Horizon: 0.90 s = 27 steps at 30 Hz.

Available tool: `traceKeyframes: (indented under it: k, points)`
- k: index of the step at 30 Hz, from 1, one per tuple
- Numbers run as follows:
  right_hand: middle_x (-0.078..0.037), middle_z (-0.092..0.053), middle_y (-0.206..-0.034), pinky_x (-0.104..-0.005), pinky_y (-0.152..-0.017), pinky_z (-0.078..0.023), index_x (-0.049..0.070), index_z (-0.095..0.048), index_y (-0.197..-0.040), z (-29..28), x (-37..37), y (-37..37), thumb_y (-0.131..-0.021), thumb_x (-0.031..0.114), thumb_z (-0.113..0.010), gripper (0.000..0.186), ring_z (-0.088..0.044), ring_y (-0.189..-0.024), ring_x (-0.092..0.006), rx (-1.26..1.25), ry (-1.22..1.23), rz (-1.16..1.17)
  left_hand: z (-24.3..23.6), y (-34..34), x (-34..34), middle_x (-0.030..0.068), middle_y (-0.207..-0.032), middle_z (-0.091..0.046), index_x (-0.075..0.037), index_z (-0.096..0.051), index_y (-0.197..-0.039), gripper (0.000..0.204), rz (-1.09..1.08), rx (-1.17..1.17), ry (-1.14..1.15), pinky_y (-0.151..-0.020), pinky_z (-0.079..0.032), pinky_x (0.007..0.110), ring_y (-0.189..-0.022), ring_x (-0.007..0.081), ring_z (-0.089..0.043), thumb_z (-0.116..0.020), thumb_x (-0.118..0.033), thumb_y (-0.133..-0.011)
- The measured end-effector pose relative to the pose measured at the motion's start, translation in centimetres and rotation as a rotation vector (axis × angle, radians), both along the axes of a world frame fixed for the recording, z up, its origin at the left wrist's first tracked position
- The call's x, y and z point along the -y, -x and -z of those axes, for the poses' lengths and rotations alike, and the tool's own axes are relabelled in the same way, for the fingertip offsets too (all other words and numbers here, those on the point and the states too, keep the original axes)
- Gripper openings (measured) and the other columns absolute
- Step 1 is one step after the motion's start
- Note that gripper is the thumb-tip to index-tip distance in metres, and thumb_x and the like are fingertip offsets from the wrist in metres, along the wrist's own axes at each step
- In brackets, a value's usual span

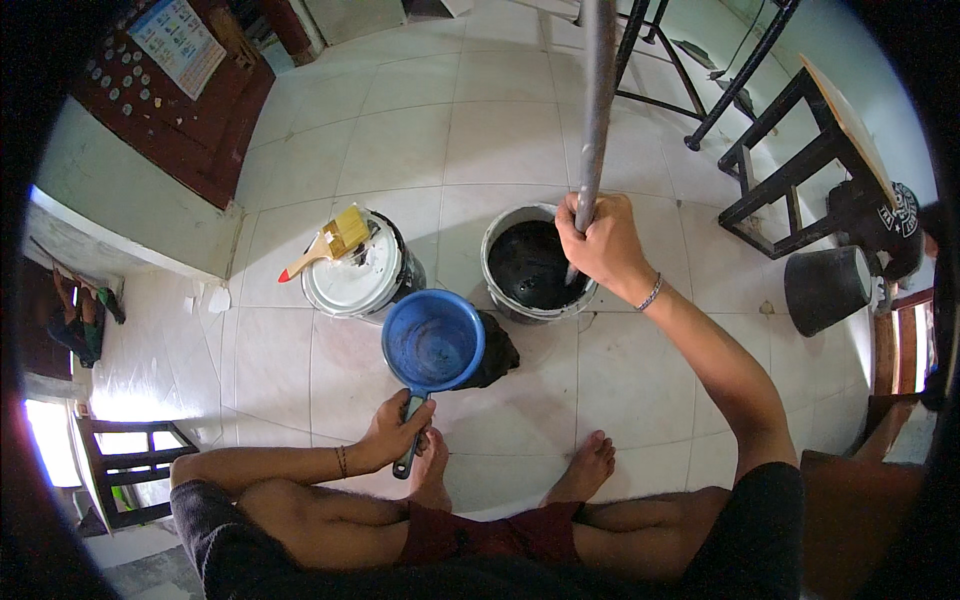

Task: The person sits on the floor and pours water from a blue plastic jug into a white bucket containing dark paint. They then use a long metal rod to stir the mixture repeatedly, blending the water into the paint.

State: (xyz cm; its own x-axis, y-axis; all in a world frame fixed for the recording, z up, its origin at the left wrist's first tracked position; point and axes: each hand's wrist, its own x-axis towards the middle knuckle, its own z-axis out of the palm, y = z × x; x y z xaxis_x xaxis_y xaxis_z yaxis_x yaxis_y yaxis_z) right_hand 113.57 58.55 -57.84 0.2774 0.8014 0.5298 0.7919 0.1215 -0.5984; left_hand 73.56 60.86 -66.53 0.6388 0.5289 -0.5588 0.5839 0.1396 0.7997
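Note:
My right hand (607, 240) is closed around a long grey pole (596, 100). Its lower end dips into a grey bucket (490, 278) that holds black liquid (524, 258). In my left hand (395, 430) is the handle of a blue dipper (433, 342), its bowl facing up with dark stains inside. Left of the bucket stands a paint pail (345, 285) with a smeared white lid. Across that lid lies a wide paintbrush (325, 245) with a wooden handle and red tip. A crumpled black thing (498, 352), perhaps a bag or cloth, sits partly hidden behind the dipper.
Pale tiles (500, 150) cover the floor. To the right are a black-framed stool (790, 190), a tipped dark bucket (828, 292) and black metal legs (700, 115) farther back. A wall corner (225, 250) and a dark red door (170, 100) stand at left, a black frame (128, 470) nearer.

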Motion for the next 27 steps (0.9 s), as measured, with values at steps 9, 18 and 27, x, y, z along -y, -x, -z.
traceKeyframes:
  k: [9, 18, 27]
  points:
    - [-0.009, -0.046, -0.05, -0.0388, -0.045, -0.041, 0.003, -0.045, -0.063, 1.0, -1.1, -0.9, -0.096, 0.009, -0.067, 0.04, -0.059, -0.046, -0.0265, 0.081, -0.229, 0.041, 1.3, 0.3, -0.2, 0.008, -0.072, -0.062, -0.001, -0.051, -0.1, 0.029, 0.029, -0.005, -0.064, -0.049, -0.055, 0.032, -0.055, 0.016, -0.063, -0.06, -0.028, -0.106]
    - [-0.005, -0.055, -0.05, -0.0295, -0.035, -0.041, 0.002, -0.052, -0.062, 0.5, -0.2, 0.0, -0.098, 0.013, -0.065, 0.04, -0.065, -0.043, -0.0191, -0.551, 0.02, 0.052, 1.0, 0.3, -0.1, 0.0081, -0.073, -0.063, -0.002, -0.051, -0.102, 0.029, 0.015, -0.032, -0.05, -0.048, -0.055, 0.032, -0.054, 0.0163, -0.063, -0.061, -0.028, -0.105]
    - [-0.013, -0.048, -0.052, -0.0424, -0.047, -0.04, 0.004, -0.046, -0.06, 0.5, -0.4, -0.9, -0.092, 0.007, -0.067, 0.039, -0.054, -0.047, -0.0346, 0.147, -0.126, 0.001, 1.6, 0.5, -0.2, 0.0078, -0.072, -0.063, -0.001, -0.051, -0.102, 0.029, 0.044, -0.012, -0.102, -0.049, -0.055, 0.032, -0.054, 0.0156, -0.063, -0.061, -0.028, -0.105]
